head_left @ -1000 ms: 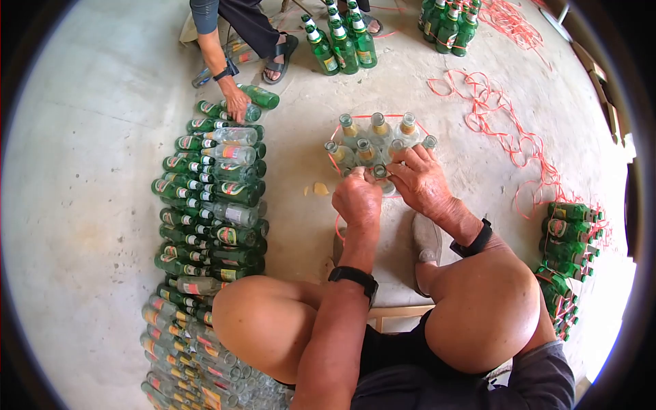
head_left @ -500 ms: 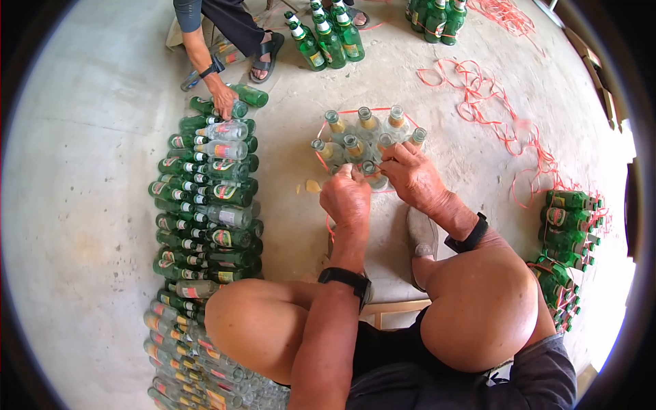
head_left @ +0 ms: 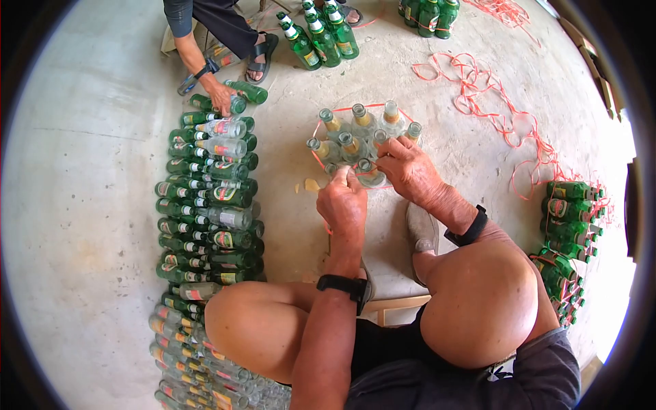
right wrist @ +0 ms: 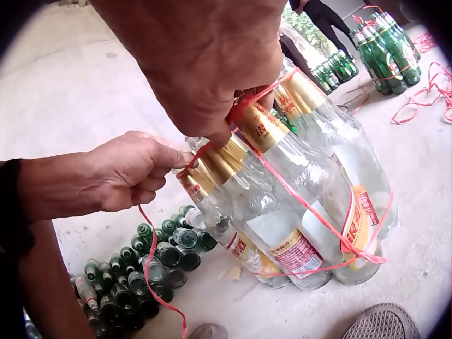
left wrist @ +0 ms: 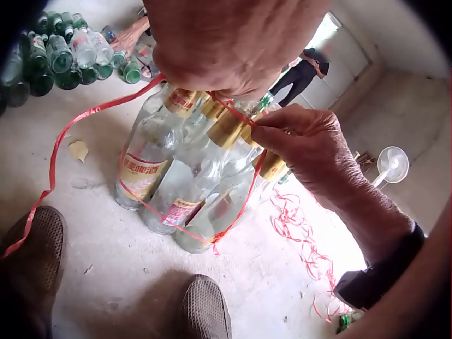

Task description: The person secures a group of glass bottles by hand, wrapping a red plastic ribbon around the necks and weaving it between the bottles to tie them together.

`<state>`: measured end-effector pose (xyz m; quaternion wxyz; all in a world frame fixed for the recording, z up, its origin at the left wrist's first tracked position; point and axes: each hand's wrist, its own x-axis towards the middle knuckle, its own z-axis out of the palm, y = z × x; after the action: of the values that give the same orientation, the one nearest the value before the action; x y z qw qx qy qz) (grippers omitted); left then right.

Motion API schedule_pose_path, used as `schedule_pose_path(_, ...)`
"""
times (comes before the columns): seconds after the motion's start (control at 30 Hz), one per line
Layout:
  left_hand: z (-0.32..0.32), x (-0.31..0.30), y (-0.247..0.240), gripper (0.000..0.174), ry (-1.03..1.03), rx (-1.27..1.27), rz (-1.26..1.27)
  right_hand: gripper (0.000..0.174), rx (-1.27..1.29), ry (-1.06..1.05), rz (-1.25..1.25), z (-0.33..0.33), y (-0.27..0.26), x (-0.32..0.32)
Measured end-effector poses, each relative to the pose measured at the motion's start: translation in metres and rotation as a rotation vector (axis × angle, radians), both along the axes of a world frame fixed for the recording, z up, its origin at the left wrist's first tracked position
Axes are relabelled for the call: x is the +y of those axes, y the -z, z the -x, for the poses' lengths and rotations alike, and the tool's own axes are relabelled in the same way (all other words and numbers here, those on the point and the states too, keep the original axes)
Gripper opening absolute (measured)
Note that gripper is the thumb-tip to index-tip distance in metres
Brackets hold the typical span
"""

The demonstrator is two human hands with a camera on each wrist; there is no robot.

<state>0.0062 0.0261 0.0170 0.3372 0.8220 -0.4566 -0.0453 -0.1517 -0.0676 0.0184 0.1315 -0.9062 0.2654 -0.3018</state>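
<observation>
A group of clear glass bottles [head_left: 362,123] with gold neck labels stands upright on the floor in front of me, with red plastic twine [left wrist: 58,145] looped round it. At the near bottle necks, my left hand [head_left: 343,208] pinches the twine between thumb and finger. My right hand [head_left: 412,172] pinches another stretch of it just to the right, close over the necks. A strand runs between the two hands across the bottle tops. In the right wrist view, a lower loop [right wrist: 304,203] crosses the bottle bodies, and a loose end trails below my left hand [right wrist: 120,173].
On the left lies a long row of green and clear bottles [head_left: 229,195], where another person's hand [head_left: 220,96] touches one. Upright green bottles [head_left: 321,42] stand at the back. Loose twine [head_left: 471,102] tangles on the right, near tied green bottles [head_left: 566,222] lying down.
My hands have drawn slightly apart over the near necks, with the twine still pinched. The whole head view has shifted a little. The other person's hand stays at the row's far end.
</observation>
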Motion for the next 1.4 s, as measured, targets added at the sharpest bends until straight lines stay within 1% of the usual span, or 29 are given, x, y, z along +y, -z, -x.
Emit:
schedule_pose_path(0.1,0.001,0.002,0.003,0.012,0.003,0.053,0.073,0.014,-0.006,0.01,-0.005,0.0,-0.002,0.0)
schedule_pose_path(0.5,0.014,0.009,0.006,0.01,-0.054,0.206,0.224,0.017,-0.038,0.01,-0.036,0.0,0.003,0.002)
schedule_pose_path(0.63,0.018,0.01,0.013,0.009,-0.049,0.25,0.273,0.015,-0.042,0.009,-0.034,-0.001,0.003,0.001)
schedule_pose_path(0.73,0.019,0.011,0.02,0.011,-0.069,0.415,0.313,0.011,-0.051,0.008,-0.03,-0.002,0.001,0.0)
schedule_pose_path(1.03,0.021,0.013,0.022,0.012,-0.067,0.579,0.35,0.012,-0.053,0.016,-0.032,-0.002,0.0,-0.001)
schedule_pose_path(1.13,0.025,0.013,0.023,0.011,-0.095,0.704,0.374,0.014,-0.038,0.02,-0.049,-0.003,-0.002,0.001)
schedule_pose_path(1.23,0.027,0.014,0.026,0.011,-0.104,0.689,0.375,0.017,-0.023,0.024,-0.074,-0.002,-0.001,0.001)
schedule_pose_path(1.4,0.03,0.014,0.028,0.01,-0.118,0.741,0.375,0.019,-0.067,0.014,-0.092,-0.003,-0.004,0.002)
